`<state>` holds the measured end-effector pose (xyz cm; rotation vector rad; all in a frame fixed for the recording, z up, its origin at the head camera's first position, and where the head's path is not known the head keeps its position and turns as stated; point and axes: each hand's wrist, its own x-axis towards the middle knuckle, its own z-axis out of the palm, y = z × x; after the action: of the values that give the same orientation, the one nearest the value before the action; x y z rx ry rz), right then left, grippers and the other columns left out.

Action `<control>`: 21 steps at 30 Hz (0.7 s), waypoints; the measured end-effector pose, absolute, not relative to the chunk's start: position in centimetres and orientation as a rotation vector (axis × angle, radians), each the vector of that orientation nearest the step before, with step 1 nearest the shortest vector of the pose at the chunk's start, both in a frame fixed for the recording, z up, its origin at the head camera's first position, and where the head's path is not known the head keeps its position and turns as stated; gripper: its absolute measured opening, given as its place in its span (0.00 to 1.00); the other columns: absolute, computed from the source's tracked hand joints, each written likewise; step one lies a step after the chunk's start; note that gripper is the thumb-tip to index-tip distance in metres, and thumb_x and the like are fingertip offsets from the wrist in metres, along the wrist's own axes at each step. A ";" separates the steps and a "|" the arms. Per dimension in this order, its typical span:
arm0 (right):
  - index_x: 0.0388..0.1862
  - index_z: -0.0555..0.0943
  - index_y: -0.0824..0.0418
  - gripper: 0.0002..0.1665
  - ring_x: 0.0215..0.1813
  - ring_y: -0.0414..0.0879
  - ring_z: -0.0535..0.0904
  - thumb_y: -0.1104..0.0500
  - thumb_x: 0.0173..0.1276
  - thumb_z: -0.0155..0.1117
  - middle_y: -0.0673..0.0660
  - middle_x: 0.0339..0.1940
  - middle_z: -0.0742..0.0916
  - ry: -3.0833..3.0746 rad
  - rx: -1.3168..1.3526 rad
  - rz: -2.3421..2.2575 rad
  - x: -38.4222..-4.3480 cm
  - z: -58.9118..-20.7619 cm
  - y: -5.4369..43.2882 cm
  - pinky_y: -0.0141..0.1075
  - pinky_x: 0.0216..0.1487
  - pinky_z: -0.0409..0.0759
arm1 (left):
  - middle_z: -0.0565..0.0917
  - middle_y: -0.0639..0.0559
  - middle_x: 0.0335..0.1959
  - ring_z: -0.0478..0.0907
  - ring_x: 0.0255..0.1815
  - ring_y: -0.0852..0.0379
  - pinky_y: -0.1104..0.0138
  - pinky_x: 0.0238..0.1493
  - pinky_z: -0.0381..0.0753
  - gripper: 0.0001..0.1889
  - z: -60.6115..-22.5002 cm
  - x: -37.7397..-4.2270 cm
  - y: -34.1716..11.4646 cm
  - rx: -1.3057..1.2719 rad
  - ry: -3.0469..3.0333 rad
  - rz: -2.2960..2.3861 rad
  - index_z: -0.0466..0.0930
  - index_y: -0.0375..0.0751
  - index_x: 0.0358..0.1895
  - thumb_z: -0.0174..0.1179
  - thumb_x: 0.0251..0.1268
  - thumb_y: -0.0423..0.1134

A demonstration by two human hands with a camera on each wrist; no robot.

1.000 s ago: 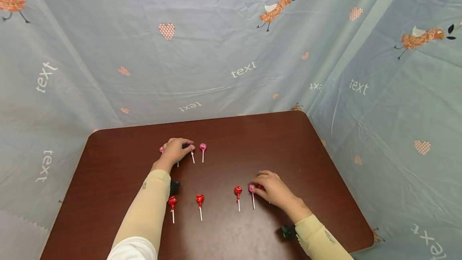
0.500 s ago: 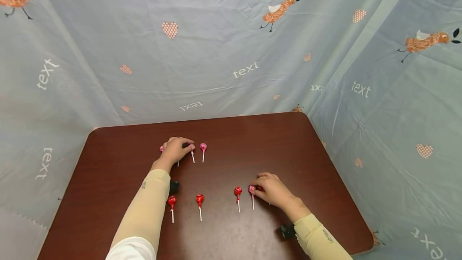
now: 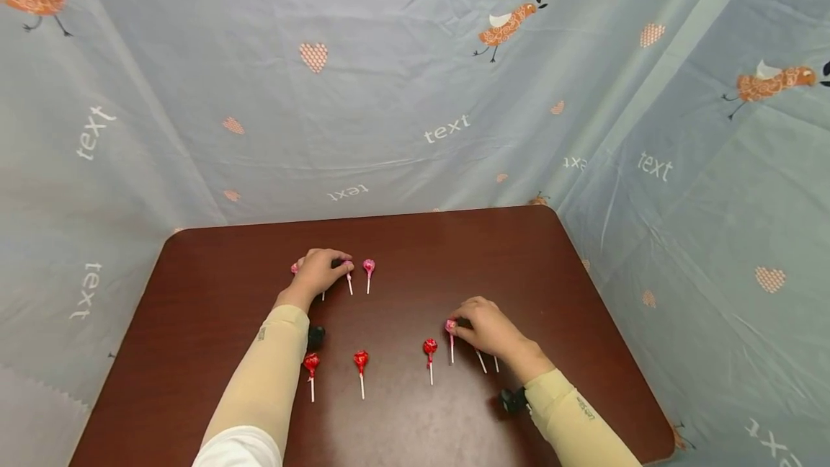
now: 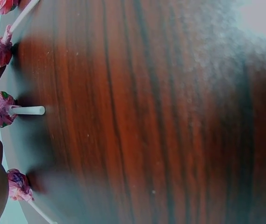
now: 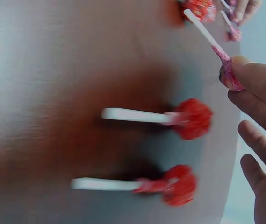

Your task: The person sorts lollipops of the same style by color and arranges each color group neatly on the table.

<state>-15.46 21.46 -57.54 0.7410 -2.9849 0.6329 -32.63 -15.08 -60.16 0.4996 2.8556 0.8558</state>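
At the back left of the table, my left hand (image 3: pixel 315 270) pinches a pink-wrapped lollipop (image 4: pixel 2 53) between thumb and finger. Other pink lollipops lie on both sides of it, one to the right (image 3: pixel 369 265) and others partly hidden by the hand. My right hand (image 3: pixel 488 326) pinches another pink lollipop (image 5: pixel 227 77) by its wrapped head, the white stick hanging toward me in the head view. Below this hand lie two red lollipops, one nearer (image 5: pixel 193 119) and one beyond (image 5: pixel 178 185); only their sticks show in the head view.
Several red lollipops lie on the brown table (image 3: pixel 402 424): one left of the right hand (image 3: pixel 430 346), and two near the left forearm, the first (image 3: pixel 361 359) right of the second (image 3: pixel 311 362). A patterned grey-blue curtain (image 3: pixel 389 92) borders the table's back and sides.
My right hand has moved slightly away from me with the pink lollipop, baring the sticks of two red lollipops beneath it. My left hand stays in place.
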 end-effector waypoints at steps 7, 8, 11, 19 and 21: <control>0.44 0.88 0.55 0.11 0.52 0.49 0.79 0.51 0.68 0.69 0.48 0.41 0.88 -2.948 0.776 0.695 -19.6 -55.9 20.0 0.46 0.59 0.73 | 0.81 0.44 0.57 0.66 0.62 0.35 0.38 0.55 0.56 0.17 -60.4 -32.3 -15.4 0.485 2.863 0.847 0.85 0.46 0.55 0.62 0.70 0.49; 0.44 0.88 0.55 0.11 0.51 0.48 0.80 0.52 0.68 0.69 0.47 0.41 0.88 -2.942 0.782 0.714 -20.3 -55.6 19.6 0.45 0.59 0.74 | 0.81 0.43 0.57 0.66 0.62 0.35 0.38 0.55 0.56 0.17 -60.4 -32.3 -15.5 0.485 2.862 0.841 0.85 0.46 0.55 0.62 0.70 0.49; 0.43 0.88 0.56 0.10 0.49 0.46 0.81 0.53 0.68 0.69 0.47 0.39 0.89 -2.921 0.814 0.761 -22.4 -55.0 18.5 0.43 0.57 0.75 | 0.82 0.44 0.57 0.66 0.62 0.35 0.38 0.55 0.56 0.17 -60.4 -32.0 -15.6 0.478 2.856 0.827 0.85 0.46 0.56 0.62 0.70 0.48; 0.45 0.88 0.57 0.10 0.45 0.41 0.83 0.54 0.70 0.68 0.47 0.39 0.88 -2.968 0.832 0.789 -27.0 -53.8 15.3 0.37 0.49 0.80 | 0.83 0.48 0.54 0.67 0.62 0.38 0.39 0.57 0.56 0.16 -59.8 -31.8 -15.3 0.482 2.858 0.807 0.86 0.48 0.54 0.63 0.69 0.49; 0.45 0.88 0.57 0.10 0.45 0.41 0.83 0.53 0.70 0.67 0.47 0.39 0.88 -2.982 0.831 0.758 -27.8 -53.8 14.5 0.37 0.49 0.79 | 0.84 0.48 0.54 0.67 0.62 0.39 0.39 0.57 0.56 0.16 -59.7 -31.9 -15.3 0.486 2.865 0.804 0.86 0.48 0.54 0.63 0.69 0.49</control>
<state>-27.84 14.51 -53.78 0.8314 -2.9823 0.7579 -31.90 -15.28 -59.65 0.4861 2.8648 0.8042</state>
